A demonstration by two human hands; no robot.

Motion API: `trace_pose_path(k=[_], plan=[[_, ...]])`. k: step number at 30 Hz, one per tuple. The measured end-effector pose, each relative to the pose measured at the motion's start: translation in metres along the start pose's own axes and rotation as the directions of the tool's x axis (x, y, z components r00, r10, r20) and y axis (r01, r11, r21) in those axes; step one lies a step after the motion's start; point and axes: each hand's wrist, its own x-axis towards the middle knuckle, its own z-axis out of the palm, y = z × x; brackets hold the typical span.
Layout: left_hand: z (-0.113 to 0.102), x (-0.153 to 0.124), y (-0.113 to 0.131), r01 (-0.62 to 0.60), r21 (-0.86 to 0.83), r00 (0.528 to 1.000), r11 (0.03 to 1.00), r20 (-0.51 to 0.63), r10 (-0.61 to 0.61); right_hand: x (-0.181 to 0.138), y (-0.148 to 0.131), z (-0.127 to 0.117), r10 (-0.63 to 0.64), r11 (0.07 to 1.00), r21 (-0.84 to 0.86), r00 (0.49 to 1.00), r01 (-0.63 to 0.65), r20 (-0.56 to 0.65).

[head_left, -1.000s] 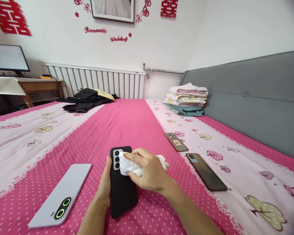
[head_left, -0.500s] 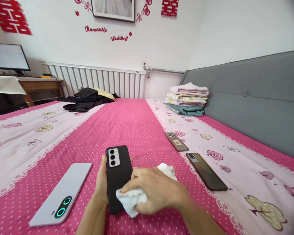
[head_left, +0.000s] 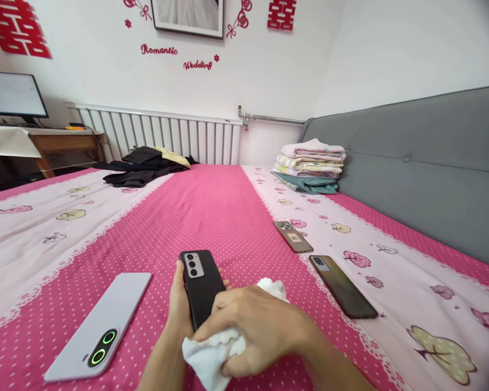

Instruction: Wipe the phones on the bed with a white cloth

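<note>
My left hand (head_left: 178, 304) grips a black phone (head_left: 199, 285) by its edge, back side up, its camera block at the far end. My right hand (head_left: 257, 330) is closed on a crumpled white cloth (head_left: 212, 354) and presses it against the near end of the phone, hiding that part. Both hands hover low over the pink dotted bedsheet (head_left: 224, 217).
A white phone (head_left: 100, 326) with two glowing green rings lies at the left. Two more phones lie to the right, a brown one (head_left: 293, 236) and a dark one (head_left: 342, 286). Folded laundry (head_left: 309, 165) is stacked by the grey headboard (head_left: 424, 163). Dark clothes (head_left: 142, 165) lie near the radiator.
My right hand has drawn the cloth from the phone's camera end down to its near end. The phone has tilted slightly in my left hand.
</note>
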Motion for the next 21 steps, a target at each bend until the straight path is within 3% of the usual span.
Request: trace_pose_path(k=[4,9,13,17,21], plan=[[0.003,0.004,-0.003,-0.016,-0.006,1.000,1.000,-0.001,0.016,0.001,0.002,0.003,0.008,0.997,0.081,1.000,-0.008,0.006],[0.003,0.007,-0.007,-0.017,-0.129,0.996,0.991,0.083,0.028,0.002,0.002,0.003,0.062,0.992,0.108,0.998,-0.059,-0.028],[0.005,0.001,-0.008,0.047,-0.199,0.982,0.979,0.191,-0.008,0.003,0.000,0.000,0.104,0.989,0.120,0.986,-0.088,-0.127],[0.009,-0.009,-0.008,0.151,-0.144,0.936,0.978,0.338,-0.095,0.004,-0.001,-0.005,0.157,0.987,0.084,0.959,-0.140,-0.234],[0.016,-0.013,-0.006,0.090,-0.168,0.947,0.982,0.318,-0.032,0.005,-0.003,-0.008,0.196,0.981,0.054,0.932,-0.189,-0.304]])
